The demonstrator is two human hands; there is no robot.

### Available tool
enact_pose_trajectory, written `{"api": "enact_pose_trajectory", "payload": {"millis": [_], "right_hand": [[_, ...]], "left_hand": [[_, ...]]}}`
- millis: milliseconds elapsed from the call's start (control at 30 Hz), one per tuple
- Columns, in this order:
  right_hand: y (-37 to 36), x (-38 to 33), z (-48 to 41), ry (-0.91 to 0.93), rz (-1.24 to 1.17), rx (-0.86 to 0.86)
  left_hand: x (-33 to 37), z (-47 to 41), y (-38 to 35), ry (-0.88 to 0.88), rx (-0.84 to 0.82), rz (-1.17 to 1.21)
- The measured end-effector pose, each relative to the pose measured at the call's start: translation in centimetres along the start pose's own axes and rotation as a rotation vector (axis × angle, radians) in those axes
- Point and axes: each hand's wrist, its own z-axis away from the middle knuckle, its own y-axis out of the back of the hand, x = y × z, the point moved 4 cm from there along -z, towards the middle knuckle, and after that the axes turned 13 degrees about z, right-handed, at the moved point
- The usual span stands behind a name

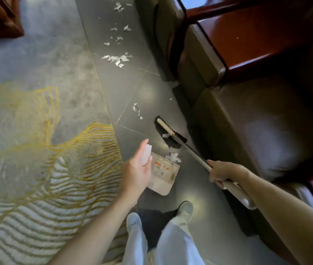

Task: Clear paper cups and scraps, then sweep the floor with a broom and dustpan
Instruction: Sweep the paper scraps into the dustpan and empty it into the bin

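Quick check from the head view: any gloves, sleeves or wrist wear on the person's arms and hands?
No gloves: the left hand and right hand are bare. The left forearm and right forearm are bare as well, with no sleeve in view. I see no watch, bracelet or ring, though the picture is soft. Below are pale blue trousers.

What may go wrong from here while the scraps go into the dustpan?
1. The scraps sit at the lip of the dustpan; a hard broom stroke may push them past it.
2. The strip and piles farther up the floor may be missed.
3. The rug lies beside the dustpan; scraps may scatter onto it.
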Motion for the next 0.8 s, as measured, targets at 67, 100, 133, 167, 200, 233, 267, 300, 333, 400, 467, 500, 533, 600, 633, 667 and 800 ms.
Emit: {"api": "enact_pose_trajectory", "payload": {"millis": [67,100,133,167,200,233,267,300,333,400,467,500,533,600,633,667,800], "right_hand": [[-1.6,0.9,0.6,0.016,-0.003,-0.072],[-2.6,1.5,1.2,0.019,-0.044,-0.112],[-3.6,2.2,2.0,0.025,-0.098,-0.155],[-4.3,2.9,2.8,0.042,-0.158,-0.2],[-4.7,3.6,3.8,0.058,-0.209,-0.233],[-4.9,4.2,4.7,0.068,-0.238,-0.244],[-4.8,4.8,5.6,0.073,-0.246,-0.237],[-4.8,5.3,6.4,0.076,-0.249,-0.223],[-4.8,5.5,7.3,0.077,-0.254,-0.206],[-5.2,5.3,9.0,0.078,-0.266,-0.163],[-5.7,4.4,10.2,0.069,-0.265,-0.124],[-5.9,3.8,10.7,0.061,-0.268,-0.107],[-6.2,3.1,10.9,0.049,-0.266,-0.084],[-6.6,1.6,11.1,0.013,-0.269,-0.031],[-6.9,0.9,11.1,-0.009,-0.297,-0.002],[-7.3,0.1,10.9,-0.032,-0.319,0.024],[-8.7,-2.6,9.9,-0.158,-0.262,0.139]], "left_hand": [[0.6,-1.0,-1.2,-0.001,-0.013,-0.033],[0.9,-1.3,-1.7,-0.007,-0.018,-0.04],[1.3,-1.6,-2.0,-0.018,-0.017,-0.039],[1.4,-2.0,-2.1,-0.023,-0.014,-0.029],[1.4,-2.3,-2.1,-0.02,-0.008,-0.022],[1.3,-2.5,-1.9,-0.016,0.002,-0.026],[1.1,-2.6,-1.6,-0.014,0.011,-0.038],[1.0,-2.7,-1.3,-0.011,0.012,-0.053],[0.8,-2.7,-1.0,-0.009,0.009,-0.062],[0.5,-2.8,-0.4,-0.021,-0.01,-0.063],[0.3,-3.1,0.2,-0.035,-0.042,-0.076],[0.2,-3.2,0.4,-0.043,-0.066,-0.088],[0.2,-3.2,0.6,-0.055,-0.098,-0.099],[0.1,-3.4,1.2,-0.078,-0.168,-0.112],[0.0,-3.6,1.5,-0.092,-0.205,-0.118],[-0.1,-3.7,1.8,-0.109,-0.238,-0.121],[-0.5,-4.2,3.1,-0.15,-0.366,-0.12]]}}
